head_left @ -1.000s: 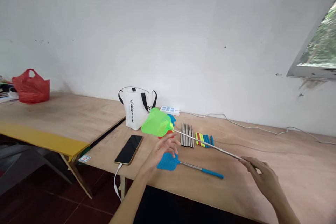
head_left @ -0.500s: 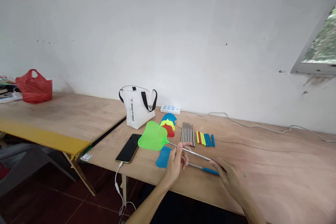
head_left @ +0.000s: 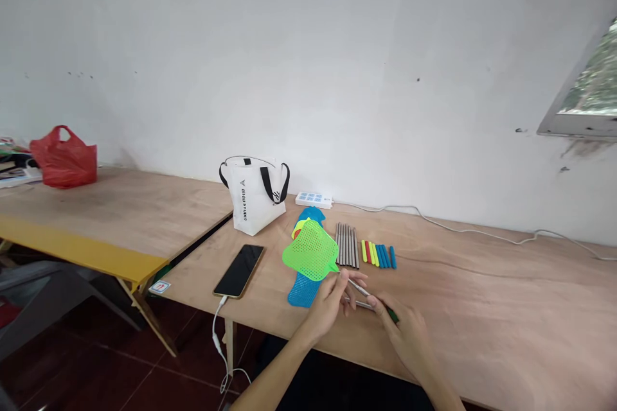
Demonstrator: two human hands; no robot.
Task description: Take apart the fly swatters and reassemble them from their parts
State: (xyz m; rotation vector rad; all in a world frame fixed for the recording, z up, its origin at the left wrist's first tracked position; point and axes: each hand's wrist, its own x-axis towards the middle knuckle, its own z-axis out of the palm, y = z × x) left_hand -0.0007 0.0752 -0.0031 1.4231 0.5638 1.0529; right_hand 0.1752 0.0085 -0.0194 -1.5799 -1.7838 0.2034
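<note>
A green fly swatter [head_left: 311, 250] with a short metal rod is held above the wooden table [head_left: 482, 295]. My left hand [head_left: 332, 295] pinches the rod just behind the green head. My right hand [head_left: 402, 327] grips the dark green handle end. Under the green head lies a blue fly swatter [head_left: 301, 292], its handle hidden by my hands. Behind them lie loose swatter heads [head_left: 308, 217], a row of metal rods [head_left: 347, 246] and coloured handle grips [head_left: 378, 254].
A black phone [head_left: 240, 262] on a charging cable lies left of the swatters. A white tote bag [head_left: 254, 195] and a power strip [head_left: 313, 200] stand near the wall. A red plastic bag [head_left: 65, 157] sits on the far left table. A white cable [head_left: 482, 231] runs along the right.
The green swatter's telescopic rod has been pushed in and is far shorter. My right hand moved left toward my left hand, which now pinches the rod. The green head came nearer.
</note>
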